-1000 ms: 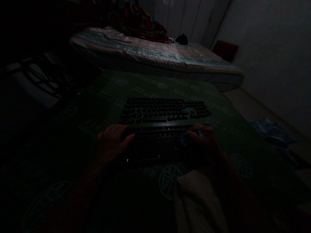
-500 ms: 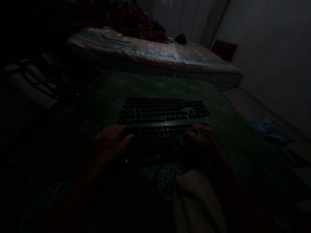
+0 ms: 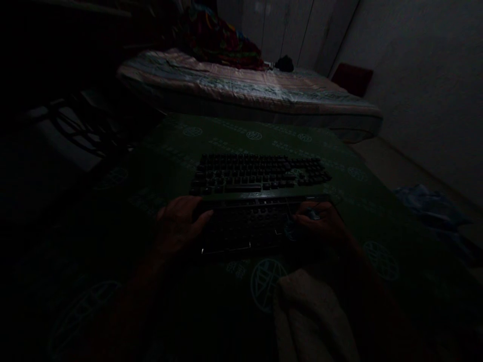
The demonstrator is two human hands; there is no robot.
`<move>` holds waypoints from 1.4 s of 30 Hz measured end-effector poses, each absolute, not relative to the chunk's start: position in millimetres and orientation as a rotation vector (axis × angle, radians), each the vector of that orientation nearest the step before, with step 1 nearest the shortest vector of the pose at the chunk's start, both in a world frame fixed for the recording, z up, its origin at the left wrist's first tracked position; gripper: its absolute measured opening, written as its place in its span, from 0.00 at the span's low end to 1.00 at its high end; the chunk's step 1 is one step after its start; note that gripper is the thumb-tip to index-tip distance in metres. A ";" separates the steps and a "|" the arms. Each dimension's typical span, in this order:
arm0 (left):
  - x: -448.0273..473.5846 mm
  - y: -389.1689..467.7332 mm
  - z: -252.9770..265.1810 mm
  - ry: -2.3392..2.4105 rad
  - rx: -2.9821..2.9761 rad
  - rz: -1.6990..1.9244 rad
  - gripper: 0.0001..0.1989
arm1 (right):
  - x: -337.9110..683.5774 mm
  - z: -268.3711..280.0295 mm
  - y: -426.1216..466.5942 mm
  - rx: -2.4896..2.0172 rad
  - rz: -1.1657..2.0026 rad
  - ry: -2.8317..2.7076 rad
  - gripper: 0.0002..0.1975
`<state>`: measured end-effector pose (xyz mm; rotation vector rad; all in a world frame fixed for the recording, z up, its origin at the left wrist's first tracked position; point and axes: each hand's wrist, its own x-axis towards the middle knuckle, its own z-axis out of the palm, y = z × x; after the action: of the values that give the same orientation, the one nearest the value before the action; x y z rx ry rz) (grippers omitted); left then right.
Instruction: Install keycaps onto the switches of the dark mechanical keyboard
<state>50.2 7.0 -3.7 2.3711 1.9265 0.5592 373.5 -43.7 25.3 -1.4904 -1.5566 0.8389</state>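
A dark keyboard base (image 3: 245,226) without its keycaps lies across the green table in dim light. At its left end is my left hand (image 3: 183,218), thumb on the top edge and fingers curled round the corner. Over the base's right part, my right hand (image 3: 320,218) is closed on a small bluish tool (image 3: 313,213); its kind is too dark to make out. Just behind the base, loose black keycaps (image 3: 245,173) lie in rows in keyboard layout. A beige cloth (image 3: 311,311) lies near my right forearm.
The green table top (image 3: 169,146) bears pale globe prints. Beyond it stands a bed (image 3: 245,88) with a red patterned blanket (image 3: 226,48). Bluish fabric (image 3: 430,201) lies to the right, below the table, near a pale wall (image 3: 422,75).
The whole view has shifted a little, so everything appears slightly further right and lower. My right hand has moved slightly toward me over the base; my left hand keeps its place.
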 end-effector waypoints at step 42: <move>49.7 9.1 -4.1 1.895 2.356 0.615 0.20 | 357.6 20.9 -41.6 -1.182 0.760 -1.751 0.07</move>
<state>49.7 9.1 -4.1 2.3564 1.8952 0.6153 357.6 -41.6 20.9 -1.1819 -1.7508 0.7602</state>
